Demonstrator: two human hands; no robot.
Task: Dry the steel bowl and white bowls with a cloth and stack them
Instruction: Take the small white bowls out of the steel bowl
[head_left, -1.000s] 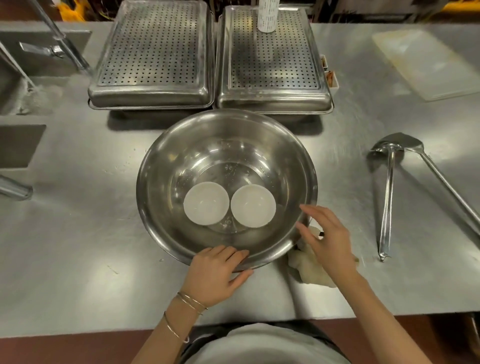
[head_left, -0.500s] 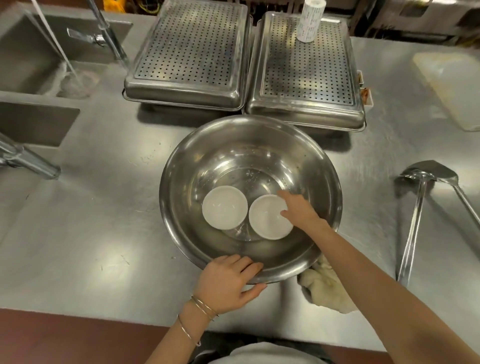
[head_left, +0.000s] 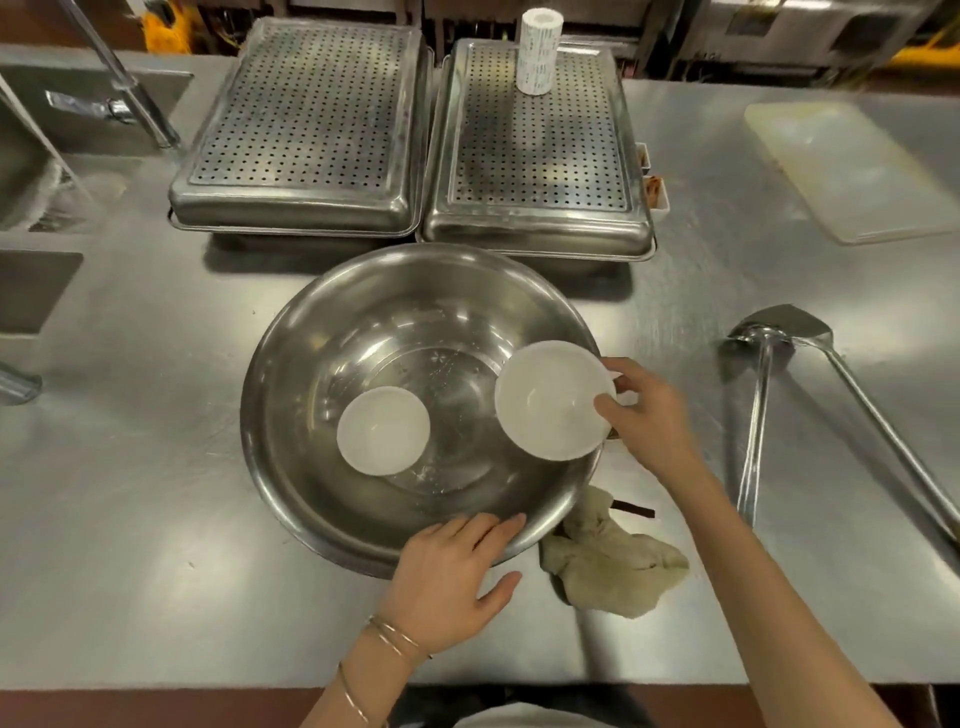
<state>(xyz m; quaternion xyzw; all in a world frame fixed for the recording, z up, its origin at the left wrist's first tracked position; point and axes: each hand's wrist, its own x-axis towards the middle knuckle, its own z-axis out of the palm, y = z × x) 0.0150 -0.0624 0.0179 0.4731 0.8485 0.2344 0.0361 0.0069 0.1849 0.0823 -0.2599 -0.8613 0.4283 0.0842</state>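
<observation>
A large steel bowl (head_left: 332, 364) stands in the middle of the steel counter. One small white bowl (head_left: 383, 430) lies on its bottom. My right hand (head_left: 649, 415) pinches the rim of a second white bowl (head_left: 545, 400) and holds it raised over the steel bowl's right edge. My left hand (head_left: 447, 582) rests with straight fingers on the steel bowl's near rim. A crumpled beige cloth (head_left: 608, 561) lies on the counter just right of the steel bowl, under my right forearm.
Two perforated steel trays (head_left: 306, 130) (head_left: 540, 150) stand behind the bowl, a paper roll (head_left: 540, 52) on the right one. A ladle and spatula (head_left: 779, 374) lie at the right, a white cutting board (head_left: 857, 166) far right. A sink with running tap (head_left: 62, 145) is at the left.
My right hand reached into the steel bowl, took the right white bowl and lifted it up toward the right rim. My left hand stayed on the near rim.
</observation>
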